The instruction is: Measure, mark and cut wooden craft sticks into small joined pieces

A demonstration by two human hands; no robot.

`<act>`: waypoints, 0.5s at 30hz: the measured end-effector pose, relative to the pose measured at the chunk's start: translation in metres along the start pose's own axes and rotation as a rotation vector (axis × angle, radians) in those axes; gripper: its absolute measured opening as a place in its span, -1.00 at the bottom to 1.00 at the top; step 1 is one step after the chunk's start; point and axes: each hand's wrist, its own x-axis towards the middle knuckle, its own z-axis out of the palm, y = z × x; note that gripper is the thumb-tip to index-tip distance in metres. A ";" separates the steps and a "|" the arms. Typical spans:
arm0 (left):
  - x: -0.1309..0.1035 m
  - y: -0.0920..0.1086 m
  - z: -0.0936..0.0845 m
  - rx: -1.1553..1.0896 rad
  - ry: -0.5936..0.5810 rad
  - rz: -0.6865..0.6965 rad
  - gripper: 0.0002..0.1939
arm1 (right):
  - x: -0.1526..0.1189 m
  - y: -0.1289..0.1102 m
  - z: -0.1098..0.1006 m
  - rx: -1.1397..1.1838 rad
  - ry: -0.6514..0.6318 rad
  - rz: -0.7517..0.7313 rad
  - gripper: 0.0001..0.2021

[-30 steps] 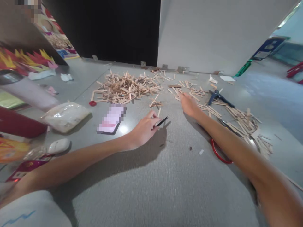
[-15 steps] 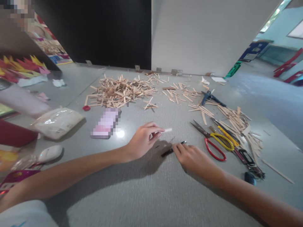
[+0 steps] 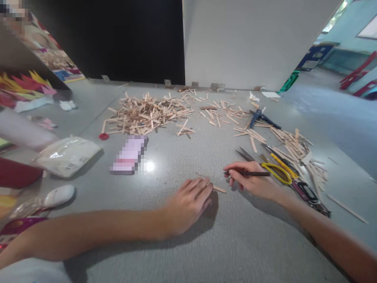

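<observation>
My left hand (image 3: 191, 202) is low over the grey table, its fingers bent down on a small flat wooden stick (image 3: 219, 189). One end of that stick sticks out to the right of the fingertips; the rest is under the hand. Just to the right, my right hand (image 3: 250, 182) grips a black pen (image 3: 255, 173) between thumb and fingers. The pen lies nearly level, its tip pointing left. Scissors with yellow and red handles (image 3: 277, 173) lie beside the right hand, partly behind it.
A heap of wooden sticks (image 3: 150, 114) lies at the back, with more sticks (image 3: 294, 145) at the right near blue-handled pliers (image 3: 259, 117). A pink phone-like object (image 3: 129, 153), a clear plastic bag (image 3: 69, 155) and a white mouse (image 3: 60, 195) are at the left. Upright panels (image 3: 253, 43) border the back.
My left hand has come down with the stick onto the table. My right hand has lifted the pen off the table, moved right and turned it into a writing-like grip.
</observation>
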 end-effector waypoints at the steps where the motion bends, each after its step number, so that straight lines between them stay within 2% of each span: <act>1: -0.003 0.004 0.000 0.053 -0.016 0.036 -0.64 | 0.001 0.000 0.004 0.078 -0.043 0.056 -0.78; 7: -0.006 0.015 0.003 0.160 -0.010 0.098 -0.59 | 0.001 -0.001 0.024 0.402 -0.119 0.251 -0.67; 12: -0.005 0.017 0.001 0.211 0.032 0.132 -0.66 | 0.003 -0.004 0.037 0.448 -0.150 0.263 -0.60; 15: -0.005 0.019 0.000 0.238 0.012 0.136 -0.64 | 0.008 -0.003 0.042 0.389 -0.139 0.218 -0.56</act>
